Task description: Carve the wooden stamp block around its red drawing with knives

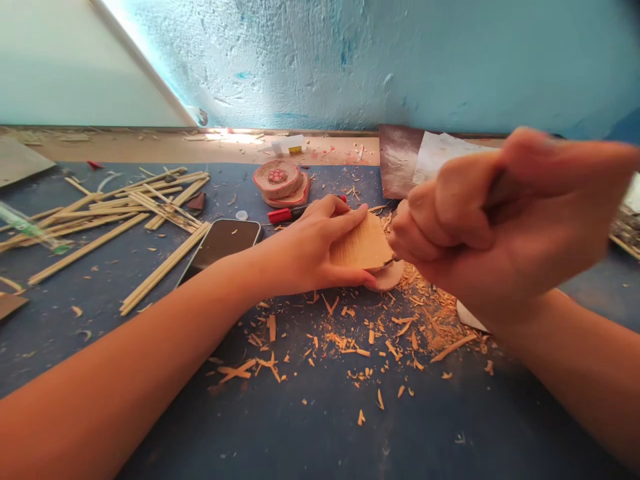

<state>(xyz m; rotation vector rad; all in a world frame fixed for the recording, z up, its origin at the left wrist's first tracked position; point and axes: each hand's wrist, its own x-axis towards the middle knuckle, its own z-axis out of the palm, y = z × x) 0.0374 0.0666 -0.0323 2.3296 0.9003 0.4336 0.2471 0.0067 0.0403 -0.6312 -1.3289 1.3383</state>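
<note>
Here, a wooden block (361, 245) lies at three o'clock, gripped by the half-spread left hand (311, 245); right hand (487, 227) clenched, contents hidden.

Right fingers (461, 193) blurred; gripped tool (395, 257) mostly hidden within. Marker (281, 215) behind left fingers (350, 222) partly covered.

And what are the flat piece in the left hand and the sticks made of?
The flat piece looks like bare wood: pale, matte, with fine lines like grain. The sticks seem uncoated bamboo or wood: dull, pale yellow; can't tell which.
</note>
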